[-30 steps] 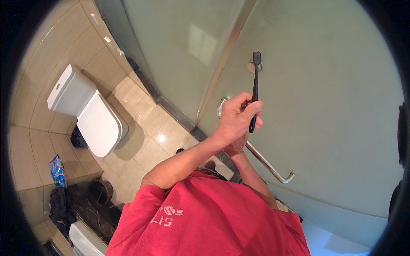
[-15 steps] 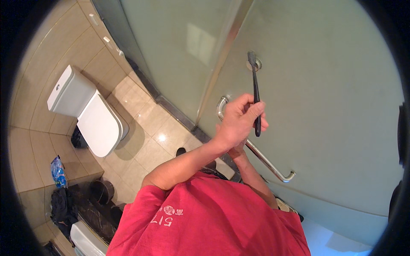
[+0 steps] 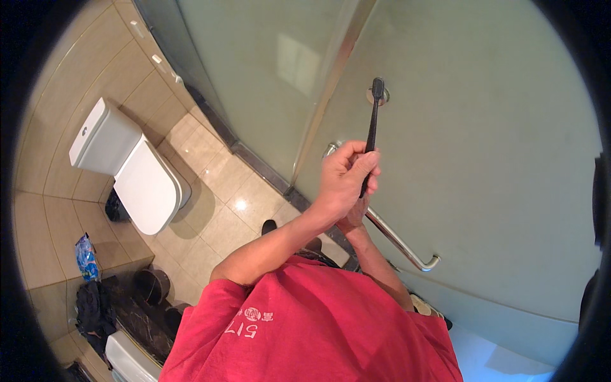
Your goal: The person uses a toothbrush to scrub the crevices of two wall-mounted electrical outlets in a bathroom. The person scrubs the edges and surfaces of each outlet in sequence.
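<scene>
The left hand (image 3: 342, 181), just right of the middle of the frame, holds a black toothbrush (image 3: 373, 127) between thumb and fingers. The toothbrush points toward the top, the end of its handle showing below the grip and its head in front of a round metal knob (image 3: 386, 96). The right hand (image 3: 355, 215) is mostly hidden beneath the left wrist; whether its fingers are open or closed, I cannot tell. Just below it, a metal handle (image 3: 400, 239) slants down to the right across a frosted glass panel (image 3: 496, 165), which fills the right of the frame. A red T-shirt (image 3: 331, 331) covers the bottom middle. Farther out, a white toilet (image 3: 149, 191) stands on the tiled floor (image 3: 223, 232) at left, with a blue packet (image 3: 86, 258) at lower left.
</scene>
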The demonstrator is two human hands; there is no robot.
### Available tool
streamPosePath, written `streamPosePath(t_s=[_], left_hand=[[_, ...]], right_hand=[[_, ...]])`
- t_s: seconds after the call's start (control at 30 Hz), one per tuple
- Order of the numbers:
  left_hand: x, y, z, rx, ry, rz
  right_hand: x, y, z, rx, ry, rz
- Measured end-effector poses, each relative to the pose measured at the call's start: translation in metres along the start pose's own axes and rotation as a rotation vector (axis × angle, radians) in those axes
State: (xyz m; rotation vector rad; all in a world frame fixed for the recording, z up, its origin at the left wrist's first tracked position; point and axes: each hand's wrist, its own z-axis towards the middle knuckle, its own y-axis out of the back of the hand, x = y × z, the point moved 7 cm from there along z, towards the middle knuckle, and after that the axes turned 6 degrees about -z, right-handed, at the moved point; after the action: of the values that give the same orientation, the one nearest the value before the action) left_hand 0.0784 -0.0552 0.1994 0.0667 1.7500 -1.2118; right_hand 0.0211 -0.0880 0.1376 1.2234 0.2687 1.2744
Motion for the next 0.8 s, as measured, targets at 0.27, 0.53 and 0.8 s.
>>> streamPosePath(t_s=[0.27, 0.53, 0.8], left_hand=[[-0.011, 0.015, 0.001, -0.024, -0.039, -0.04], [-0.017, 0.026, 0.004, -0.067, -0.076, 0.009], [-0.023, 0.037, 0.001, -0.035, -0.103, 0.119]], right_hand=[[-0.011, -0.021, -0.006, 0.276, -0.008, -0.383], [-0.003, -0.013, -0.004, 0.161, 0.033, -0.357], [-0.005, -0.014, -0.004, 0.05, 0.038, -0.359]])
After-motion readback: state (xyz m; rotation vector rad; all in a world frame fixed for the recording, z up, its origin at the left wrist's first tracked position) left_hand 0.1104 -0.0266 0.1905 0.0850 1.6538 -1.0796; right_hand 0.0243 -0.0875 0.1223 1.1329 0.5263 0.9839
